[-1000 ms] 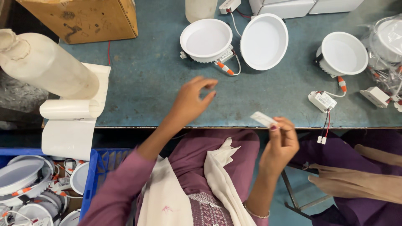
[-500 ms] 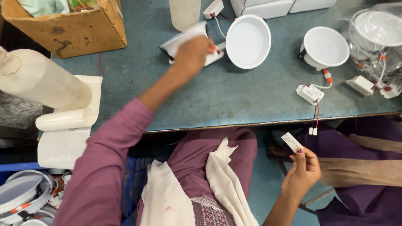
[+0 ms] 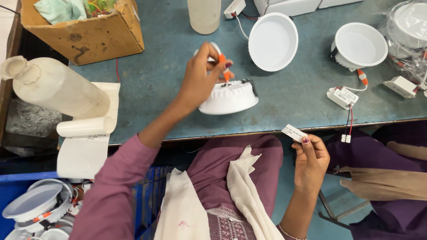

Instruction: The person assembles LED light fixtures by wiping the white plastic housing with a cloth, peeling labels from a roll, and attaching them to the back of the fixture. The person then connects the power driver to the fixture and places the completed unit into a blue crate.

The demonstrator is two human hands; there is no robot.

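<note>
My left hand point(image 3: 201, 80) grips a round white downlight point(image 3: 229, 97) by its top, with an orange spring clip between the fingers. The lamp is tilted and sits near the front edge of the blue-grey table point(image 3: 155, 75). My right hand point(image 3: 310, 161) is below the table edge over my lap, pinching a small white rectangular sticker label point(image 3: 293, 132) between thumb and fingers.
Two more white downlights point(image 3: 272, 41) point(image 3: 359, 44) lie face up further back, with a small white driver box point(image 3: 343, 96) and wires on the right. A cardboard box point(image 3: 84, 29) and a large plastic bottle point(image 3: 53, 86) stand on the left. A blue crate of lamps point(image 3: 31, 209) sits below left.
My left hand has pulled the downlight from the back of the table toward the front edge and tilted it. My right hand with the label has risen slightly toward the table edge.
</note>
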